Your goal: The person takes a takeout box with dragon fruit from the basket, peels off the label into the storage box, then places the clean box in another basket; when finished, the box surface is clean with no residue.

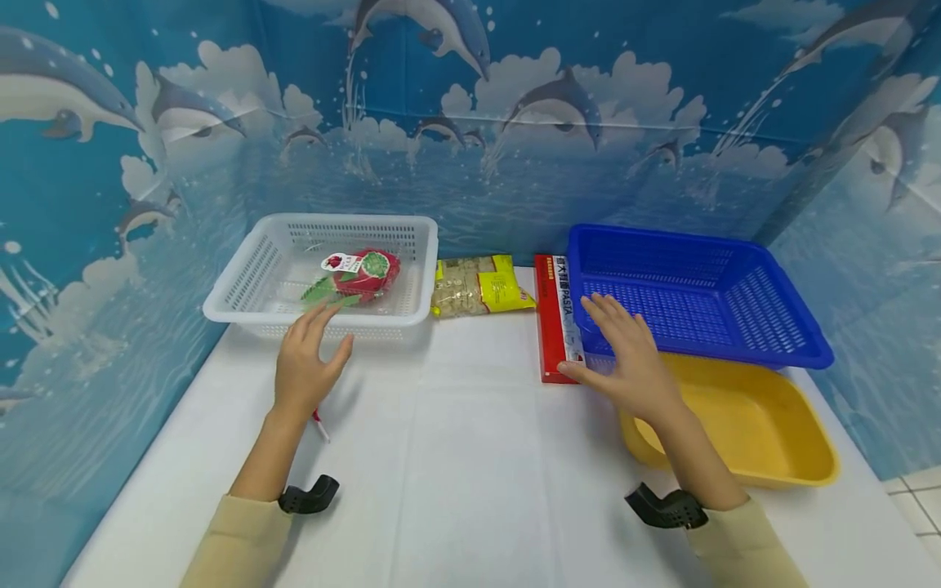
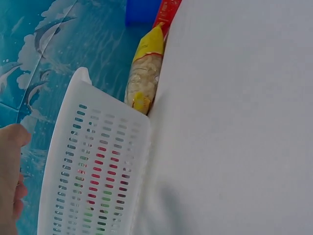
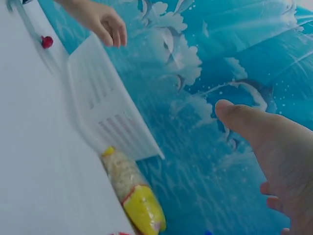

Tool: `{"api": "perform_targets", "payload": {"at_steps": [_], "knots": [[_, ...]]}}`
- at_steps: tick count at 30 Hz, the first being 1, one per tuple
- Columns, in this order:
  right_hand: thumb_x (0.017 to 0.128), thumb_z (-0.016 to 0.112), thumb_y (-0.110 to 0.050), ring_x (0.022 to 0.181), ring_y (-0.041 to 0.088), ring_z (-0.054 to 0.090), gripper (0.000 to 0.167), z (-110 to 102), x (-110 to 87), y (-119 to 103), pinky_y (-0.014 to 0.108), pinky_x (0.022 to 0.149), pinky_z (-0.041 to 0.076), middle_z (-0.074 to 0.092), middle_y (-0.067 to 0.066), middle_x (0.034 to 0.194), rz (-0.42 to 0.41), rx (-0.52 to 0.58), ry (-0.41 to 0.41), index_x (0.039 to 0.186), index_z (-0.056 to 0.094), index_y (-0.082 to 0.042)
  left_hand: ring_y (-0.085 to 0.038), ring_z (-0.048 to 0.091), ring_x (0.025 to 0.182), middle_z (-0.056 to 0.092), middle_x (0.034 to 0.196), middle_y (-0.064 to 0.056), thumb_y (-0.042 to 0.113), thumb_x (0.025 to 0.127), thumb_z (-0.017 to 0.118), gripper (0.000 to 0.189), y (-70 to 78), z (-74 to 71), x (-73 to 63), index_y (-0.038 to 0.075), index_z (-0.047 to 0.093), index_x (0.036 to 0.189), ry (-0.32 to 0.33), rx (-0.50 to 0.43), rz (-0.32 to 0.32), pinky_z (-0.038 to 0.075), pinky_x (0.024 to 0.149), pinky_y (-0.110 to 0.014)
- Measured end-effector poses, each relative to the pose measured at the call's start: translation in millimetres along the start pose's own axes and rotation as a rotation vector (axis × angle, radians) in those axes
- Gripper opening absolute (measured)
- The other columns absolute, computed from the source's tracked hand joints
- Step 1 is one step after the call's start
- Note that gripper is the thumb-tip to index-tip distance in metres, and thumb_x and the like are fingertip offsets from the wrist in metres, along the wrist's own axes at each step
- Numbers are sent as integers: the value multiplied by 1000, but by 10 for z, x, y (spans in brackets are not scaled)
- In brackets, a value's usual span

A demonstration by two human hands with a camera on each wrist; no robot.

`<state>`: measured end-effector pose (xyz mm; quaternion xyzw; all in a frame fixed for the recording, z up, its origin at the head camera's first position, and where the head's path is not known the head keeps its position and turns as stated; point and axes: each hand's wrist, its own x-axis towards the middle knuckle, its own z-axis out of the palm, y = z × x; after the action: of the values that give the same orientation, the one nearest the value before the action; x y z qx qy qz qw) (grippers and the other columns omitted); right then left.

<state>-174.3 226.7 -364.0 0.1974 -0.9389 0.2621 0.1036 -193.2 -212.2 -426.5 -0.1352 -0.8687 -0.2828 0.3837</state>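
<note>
My left hand (image 1: 305, 367) hovers by the front rim of a white basket (image 1: 316, 319), fingers spread and holding nothing. Inside that basket lies a clear pack with a red and green fruit (image 1: 365, 273), which looks like dragon fruit. Partly behind the left wrist, a small red thing on a white stick (image 1: 322, 426), like a lollipop, lies on the table. Over the red pasta box (image 1: 551, 327) and the near side of the blue basket (image 1: 684, 322) is my right hand (image 1: 628, 367), thumb apart from fingers, nothing in it. Whether it touches the box I cannot tell.
Between white basket and pasta box lies a yellow and clear bag (image 1: 481, 286) of pale pieces. A yellow basin (image 1: 764, 416) stands in front of the blue basket, partly behind the right forearm. A dolphin-printed curtain (image 1: 412, 180) borders the white table (image 1: 470, 474) at the back.
</note>
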Motion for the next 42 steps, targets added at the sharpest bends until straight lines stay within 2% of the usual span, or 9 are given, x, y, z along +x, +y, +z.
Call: {"api": "perform_targets", "payload": {"at_steps": [6,10,13,15,18,23,27,34,42], "knots": [[82,73,-49,144,36,20,89,150,85,-143,65,111,13,29,15,156,22,41,-18,153,33,-13,-38,60,93,60,102,-25,5,87,69,33,139,71,-61,-6,61,117,129,-78,-229,52,81,-49],[82,73,-50,143,35,23,88,248,161,-222,67,108,21,31,13,156,35,71,-34,152,34,-14,-34,65,89,64,99,-23,8,91,66,35,252,153,-42,-5,57,123,127,-211,-452,55,80,-40],[82,72,-53,143,35,24,87,308,226,-287,67,107,23,32,12,155,36,97,-43,152,35,-17,-29,69,92,67,103,-19,12,93,65,40,319,232,-8,-1,54,128,120,-308,-613,55,75,-25],[82,71,-54,143,34,25,86,342,273,-327,67,107,23,33,11,155,27,111,-44,152,35,-19,-27,69,93,68,105,-16,15,93,66,42,367,287,22,1,51,130,121,-370,-696,53,69,-16],[83,70,-54,143,32,26,85,397,346,-374,65,108,23,34,9,155,4,135,-39,151,37,-18,-26,69,94,67,106,-15,17,93,67,45,421,377,48,3,48,131,131,-443,-774,48,64,-12],[84,69,-55,143,31,28,82,483,451,-455,63,109,22,36,7,154,-27,164,-50,149,40,-13,-24,67,94,65,109,-14,17,92,69,44,469,531,34,4,49,128,209,-544,-851,49,66,-14],[84,67,-59,143,29,28,81,531,534,-535,63,108,26,37,6,153,-6,176,-72,149,41,-18,-15,65,83,62,105,-15,17,88,73,45,501,647,39,4,50,125,335,-636,-890,49,65,-15],[83,65,-61,141,27,31,80,604,755,-679,61,108,28,39,2,152,-28,184,-94,150,40,-24,-14,63,66,54,88,-10,3,85,73,47,549,790,111,4,43,122,541,-880,-924,56,68,-23],[85,68,-53,138,28,37,75,667,1037,-859,61,104,34,43,5,149,-98,256,-88,148,44,-21,-14,62,61,50,87,-9,-5,85,70,48,558,840,134,6,38,119,606,-978,-885,54,58,-21]]}}
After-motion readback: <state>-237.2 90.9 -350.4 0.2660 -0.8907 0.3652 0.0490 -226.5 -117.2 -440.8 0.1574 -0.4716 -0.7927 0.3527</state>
